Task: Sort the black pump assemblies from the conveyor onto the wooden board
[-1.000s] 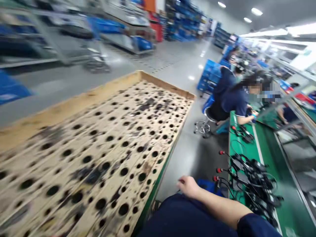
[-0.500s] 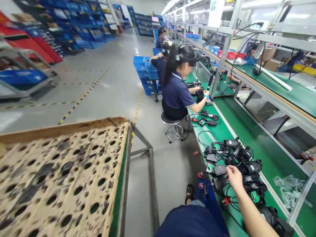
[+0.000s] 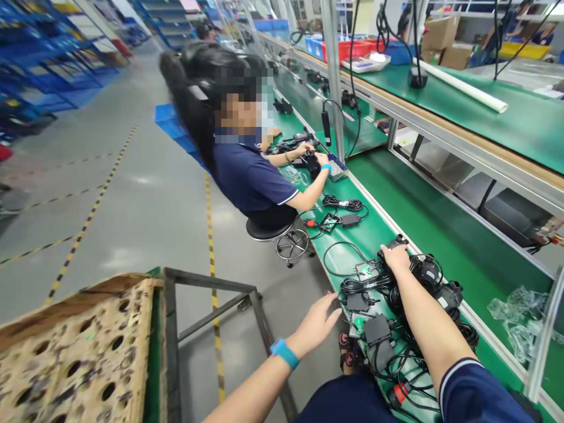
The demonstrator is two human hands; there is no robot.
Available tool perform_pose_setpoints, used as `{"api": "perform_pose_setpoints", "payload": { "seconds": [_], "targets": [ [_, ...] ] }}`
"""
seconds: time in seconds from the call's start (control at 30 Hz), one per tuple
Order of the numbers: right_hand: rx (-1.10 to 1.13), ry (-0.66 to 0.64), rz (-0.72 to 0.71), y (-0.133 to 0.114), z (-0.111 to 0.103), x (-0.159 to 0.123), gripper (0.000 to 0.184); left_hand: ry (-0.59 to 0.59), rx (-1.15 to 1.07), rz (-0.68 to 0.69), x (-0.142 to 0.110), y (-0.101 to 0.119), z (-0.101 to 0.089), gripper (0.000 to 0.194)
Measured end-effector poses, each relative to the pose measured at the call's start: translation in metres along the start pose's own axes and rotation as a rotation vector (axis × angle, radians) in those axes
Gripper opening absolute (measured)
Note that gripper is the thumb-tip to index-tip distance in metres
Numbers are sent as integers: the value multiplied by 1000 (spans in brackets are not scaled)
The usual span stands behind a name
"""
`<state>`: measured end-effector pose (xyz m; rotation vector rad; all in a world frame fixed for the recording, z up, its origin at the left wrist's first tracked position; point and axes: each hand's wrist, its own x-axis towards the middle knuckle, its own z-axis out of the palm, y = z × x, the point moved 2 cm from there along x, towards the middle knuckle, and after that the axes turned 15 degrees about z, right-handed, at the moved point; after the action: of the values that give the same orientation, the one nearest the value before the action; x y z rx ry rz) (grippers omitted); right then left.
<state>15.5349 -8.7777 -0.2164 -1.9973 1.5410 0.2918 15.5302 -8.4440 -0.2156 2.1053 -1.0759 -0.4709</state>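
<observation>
My right hand (image 3: 396, 259) is closed over a black pump-like unit (image 3: 399, 239) at the far end of a cluster on the green bench; its fingers partly hide the unit. My left hand (image 3: 318, 322), with a blue wristband, is held at the bench's front edge, open, thumb and fingers apart and nothing in it. Nearest to it lie a small black box (image 3: 358, 302) and a coiled black cable (image 3: 362, 285). Another black box (image 3: 378, 329) and more black pump-like units (image 3: 449, 296) lie closer to me, among tangled cables. A red plug (image 3: 399, 392) hangs near the front edge.
A co-worker (image 3: 253, 170) sits on a stool further along the bench, handling black parts. A wooden board with round holes (image 3: 101, 346) rests on a metal-framed cart (image 3: 211, 281) at left. Clear plastic bags (image 3: 517, 320) lie at right, and a metal post (image 3: 332, 76) rises beyond.
My right hand has moved from a black box to the far pump-like unit. My left hand has come into view at the bench edge. The camera view has moved forward along the bench.
</observation>
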Motion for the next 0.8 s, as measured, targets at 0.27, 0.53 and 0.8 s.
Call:
{"api": "perform_pose_setpoints", "payload": {
  "seconds": [0.27,0.53,0.8],
  "targets": [
    [-143,-90,-340,35,13,-34,55,77,152,19,168,7,28,61],
    [-626,-30,-634,58,46,-40,31,-175,308,-147,279,23,81,93],
    [-405,17,-713,51,15,-31,27,-208,350,-90,270,26,33,57]
  ]
}}
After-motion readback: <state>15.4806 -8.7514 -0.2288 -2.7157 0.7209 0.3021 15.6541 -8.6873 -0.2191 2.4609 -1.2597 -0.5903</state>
